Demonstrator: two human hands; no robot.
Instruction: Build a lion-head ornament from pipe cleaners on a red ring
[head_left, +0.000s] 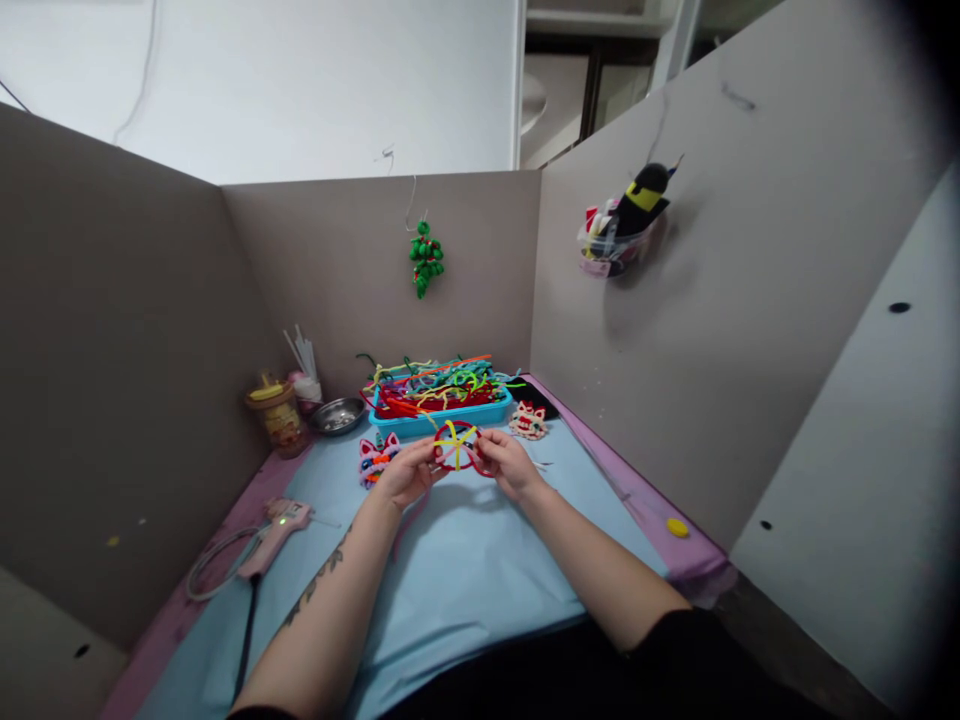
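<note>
My left hand and my right hand meet over the light blue table mat. Between them they pinch a small pipe-cleaner piece, a red loop crossed by yellow strands. A red strand hangs down from it under my left hand. Just behind it stands a blue tray heaped with several coloured pipe cleaners. A pink finished figure lies left of my left hand. A red and white figure lies right of the tray.
A pink glue gun with its cord lies at the front left. A jar, a metal bowl and white sticks stand at the back left. Grey partition walls enclose the desk; a green ornament and a pouch hang on them. A yellow bit lies right.
</note>
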